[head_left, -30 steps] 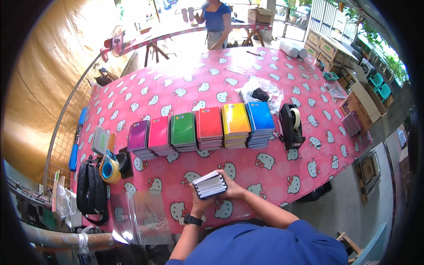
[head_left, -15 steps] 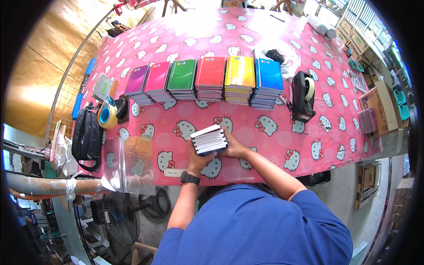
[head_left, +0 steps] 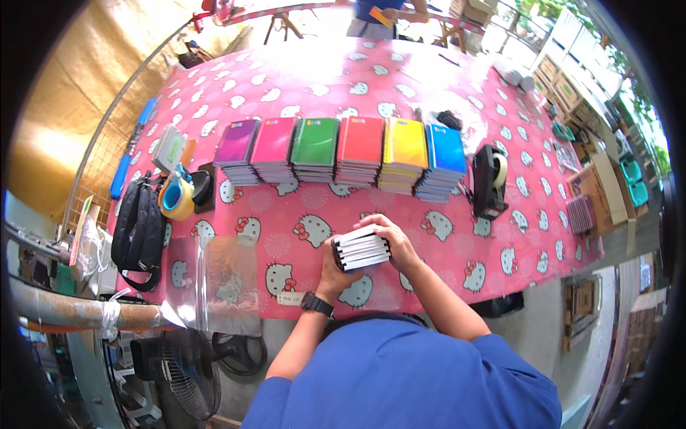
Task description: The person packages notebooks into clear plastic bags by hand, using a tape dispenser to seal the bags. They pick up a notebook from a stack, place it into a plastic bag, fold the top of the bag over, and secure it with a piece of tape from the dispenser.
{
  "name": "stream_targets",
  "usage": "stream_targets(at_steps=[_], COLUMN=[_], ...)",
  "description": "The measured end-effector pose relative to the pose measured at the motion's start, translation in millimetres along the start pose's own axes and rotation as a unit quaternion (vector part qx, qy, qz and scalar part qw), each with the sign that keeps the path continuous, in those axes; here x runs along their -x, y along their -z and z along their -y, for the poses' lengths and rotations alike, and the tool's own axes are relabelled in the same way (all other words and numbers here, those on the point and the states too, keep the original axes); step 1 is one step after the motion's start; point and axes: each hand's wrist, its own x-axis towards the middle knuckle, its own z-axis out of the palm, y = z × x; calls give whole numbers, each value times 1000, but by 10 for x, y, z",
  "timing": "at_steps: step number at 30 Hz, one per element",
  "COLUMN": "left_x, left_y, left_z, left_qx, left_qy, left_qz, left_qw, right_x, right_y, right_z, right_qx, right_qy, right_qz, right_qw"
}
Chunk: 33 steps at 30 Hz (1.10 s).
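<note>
Both hands [head_left: 397, 245] hold a small stack of notebooks [head_left: 363, 250] between them; at right, an open cardboard box [head_left: 596, 189] stands, its contents hidden

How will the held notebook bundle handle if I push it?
The notebook bundle is probably stiff, its thick page blocks lying flat together. Its layers may slide apart: dark lines separate them, and no band shows around them. Packed paper suggests some weight.
</note>
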Motion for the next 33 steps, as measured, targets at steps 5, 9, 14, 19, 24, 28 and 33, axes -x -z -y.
stream_targets(at_steps=[5, 9, 14, 19, 24, 28, 33], left_x=[-12, 6, -3, 29, 28, 51, 73], left_y=[64, 48, 111, 144, 168, 233, 249], left_z=[-12, -128, -90, -21, -179, -303, -300], left_qx=[57, 89, 57, 41, -222, -290, -290], left_qy=[15, 57, 2, -15, -145, -143, -77], left_qz=[38, 72, 93, 84, -24, -57, -66], left_qw=[998, 992, 994, 996, 964, 945, 952], right_x=[185, 370, 74, -251, -282, -558, -673], right_y=[72, 262, 384, 341, 448, 175, -566], right_z=[100, 9, 183, 3, -29, 813, 910], right_qx=[-65, 26, 45, 126, 405, 545, 650], right_qy=[-52, -52, -90, -150, -36, 112, -43], right_qz=[1, -12, 83, 129, 130, 218, 325], right_qw=[996, 998, 991, 972, 904, 801, 686])
